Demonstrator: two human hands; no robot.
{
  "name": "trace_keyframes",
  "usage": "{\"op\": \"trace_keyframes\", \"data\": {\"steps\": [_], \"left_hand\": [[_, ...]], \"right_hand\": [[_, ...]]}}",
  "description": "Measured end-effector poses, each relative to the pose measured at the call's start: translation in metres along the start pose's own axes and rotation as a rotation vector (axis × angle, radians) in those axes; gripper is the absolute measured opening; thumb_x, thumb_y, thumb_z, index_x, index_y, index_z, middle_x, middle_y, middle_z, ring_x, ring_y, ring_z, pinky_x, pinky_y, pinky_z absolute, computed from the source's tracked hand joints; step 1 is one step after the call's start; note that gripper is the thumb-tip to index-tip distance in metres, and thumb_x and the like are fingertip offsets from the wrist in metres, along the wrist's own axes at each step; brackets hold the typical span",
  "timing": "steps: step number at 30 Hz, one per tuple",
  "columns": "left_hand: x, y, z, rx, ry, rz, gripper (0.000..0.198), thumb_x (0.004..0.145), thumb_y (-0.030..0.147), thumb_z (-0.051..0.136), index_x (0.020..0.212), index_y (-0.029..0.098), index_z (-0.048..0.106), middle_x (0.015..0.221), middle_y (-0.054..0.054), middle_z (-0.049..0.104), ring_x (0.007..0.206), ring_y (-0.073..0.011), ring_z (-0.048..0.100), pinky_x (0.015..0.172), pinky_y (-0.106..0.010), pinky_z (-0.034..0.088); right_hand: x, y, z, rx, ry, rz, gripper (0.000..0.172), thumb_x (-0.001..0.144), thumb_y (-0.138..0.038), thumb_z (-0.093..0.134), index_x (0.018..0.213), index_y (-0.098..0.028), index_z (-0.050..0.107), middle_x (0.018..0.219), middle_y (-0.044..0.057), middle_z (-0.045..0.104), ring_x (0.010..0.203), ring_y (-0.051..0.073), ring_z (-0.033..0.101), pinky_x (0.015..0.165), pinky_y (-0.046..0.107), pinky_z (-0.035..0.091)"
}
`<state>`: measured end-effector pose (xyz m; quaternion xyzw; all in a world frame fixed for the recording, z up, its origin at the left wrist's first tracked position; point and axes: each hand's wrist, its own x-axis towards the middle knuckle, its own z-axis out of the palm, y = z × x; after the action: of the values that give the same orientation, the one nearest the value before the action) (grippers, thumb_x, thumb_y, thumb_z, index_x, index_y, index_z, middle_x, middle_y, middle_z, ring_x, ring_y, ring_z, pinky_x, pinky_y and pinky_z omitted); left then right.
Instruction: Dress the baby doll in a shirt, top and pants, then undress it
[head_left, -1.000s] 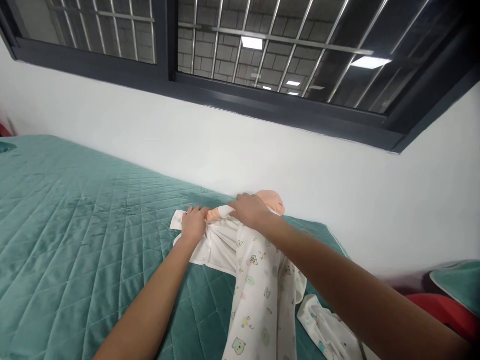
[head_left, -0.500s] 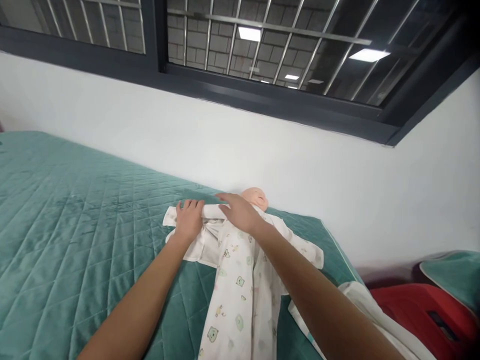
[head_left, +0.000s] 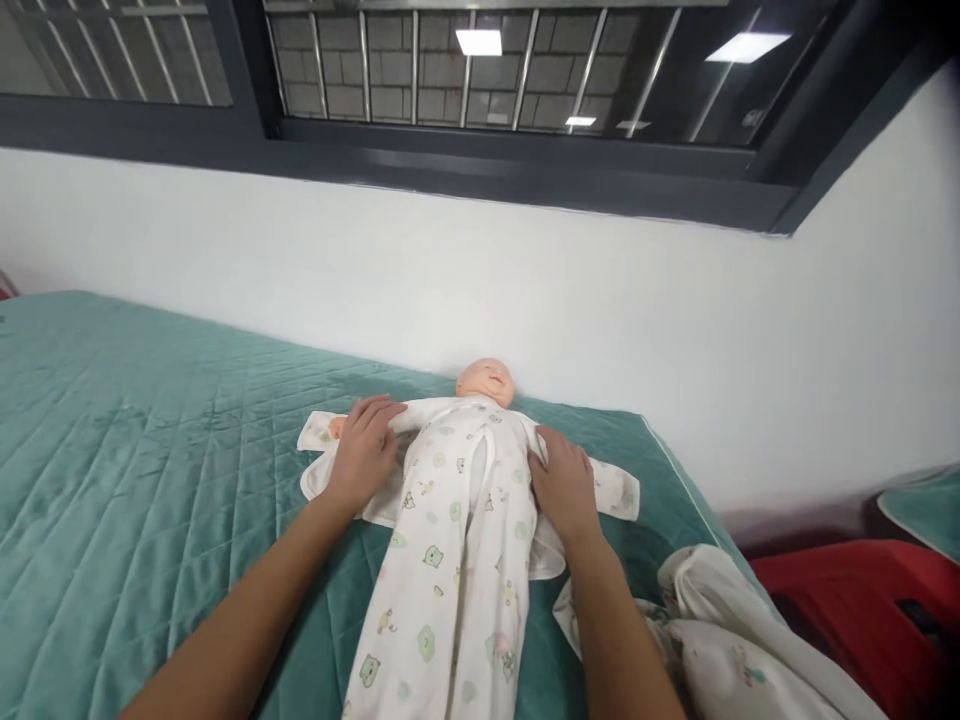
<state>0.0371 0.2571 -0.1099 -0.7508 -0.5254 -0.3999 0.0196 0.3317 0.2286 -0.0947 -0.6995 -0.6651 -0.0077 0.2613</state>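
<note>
A baby doll [head_left: 487, 382] lies on its back, its head near the wall. White printed clothing [head_left: 442, 540] covers its body and legs, over another white garment with sleeves spread to both sides. My left hand [head_left: 367, 450] is closed around the doll's sleeved arm on the left; a small doll hand shows just beyond it. On the right, my right hand [head_left: 561, 478] rests against the sleeve and side of the clothing, its fingers curled together around the doll's arm area.
The doll lies on a green quilted mattress [head_left: 172, 450] against a white wall under a barred window [head_left: 465, 70]. At the lower right are a crumpled white cloth [head_left: 727, 650] and a red object [head_left: 847, 590].
My right hand has moved from the doll's chest to its right-side sleeve. My left hand stays at the left sleeve, where the doll's hand now shows. The view has tilted slightly.
</note>
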Motion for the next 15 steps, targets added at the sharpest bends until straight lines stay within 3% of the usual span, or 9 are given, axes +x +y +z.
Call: {"op": "trace_keyframes", "data": {"steps": [2,4,6,9,11,13,15], "left_hand": [[0.0,0.017,-0.007,-0.141,0.043,-0.018,0.033,0.089,0.016,0.041,0.111,0.022,0.065,0.118,-0.005,0.067,0.123,-0.0205,0.053,0.11,-0.039,0.041],[0.006,0.039,-0.013,-0.243,0.002,-0.041,0.03,0.092,0.021,0.041,0.107,0.022,0.067,0.117,-0.004,0.068,0.115,-0.0189,0.059,0.105,-0.036,0.046],[0.02,0.068,-0.016,-0.296,-0.151,0.002,0.03,0.094,0.024,0.041,0.11,0.023,0.066,0.118,-0.004,0.067,0.112,-0.0178,0.061,0.101,-0.034,0.049],[0.049,0.116,-0.011,-0.21,-0.387,0.205,0.032,0.093,0.023,0.044,0.115,0.022,0.066,0.126,-0.005,0.065,0.121,-0.0195,0.056,0.105,-0.034,0.045],[0.069,0.148,-0.002,-0.046,-0.569,0.303,0.03,0.09,0.02,0.046,0.109,0.021,0.068,0.118,-0.006,0.069,0.114,-0.0228,0.061,0.096,-0.037,0.05],[0.084,0.175,0.011,0.151,-0.798,0.35,0.024,0.089,0.022,0.049,0.096,0.018,0.071,0.101,-0.009,0.072,0.095,-0.0253,0.067,0.081,-0.037,0.053],[0.091,0.196,0.024,0.272,-0.934,0.392,0.022,0.087,0.018,0.052,0.094,0.017,0.072,0.1,-0.01,0.072,0.093,-0.0251,0.067,0.078,-0.036,0.053]], "right_hand": [[0.002,0.002,-0.003,0.013,0.015,0.03,0.049,0.083,-0.016,0.038,0.129,-0.013,0.056,0.132,0.014,0.061,0.124,0.03,0.051,0.114,0.05,0.025],[0.004,0.009,-0.004,0.092,0.084,0.074,0.05,0.079,-0.013,0.037,0.124,-0.016,0.06,0.125,0.011,0.065,0.12,0.028,0.054,0.112,0.049,0.027],[0.006,0.017,-0.002,0.183,0.194,0.136,0.049,0.075,-0.013,0.039,0.117,-0.017,0.063,0.118,0.009,0.067,0.114,0.027,0.057,0.106,0.045,0.034],[0.008,0.027,0.001,0.247,0.295,0.203,0.045,0.074,-0.016,0.041,0.113,-0.017,0.064,0.114,0.01,0.068,0.106,0.027,0.059,0.096,0.041,0.041],[0.009,0.03,0.001,0.245,0.281,0.217,0.042,0.076,-0.02,0.043,0.112,-0.016,0.065,0.112,0.01,0.069,0.104,0.027,0.06,0.093,0.039,0.042],[0.009,0.03,0.0,0.221,0.238,0.232,0.039,0.079,-0.024,0.047,0.111,-0.016,0.067,0.11,0.011,0.069,0.103,0.028,0.06,0.091,0.039,0.042],[0.009,0.029,-0.003,0.196,0.19,0.254,0.035,0.08,-0.028,0.051,0.108,-0.017,0.069,0.109,0.011,0.07,0.103,0.028,0.06,0.09,0.038,0.041]]}}
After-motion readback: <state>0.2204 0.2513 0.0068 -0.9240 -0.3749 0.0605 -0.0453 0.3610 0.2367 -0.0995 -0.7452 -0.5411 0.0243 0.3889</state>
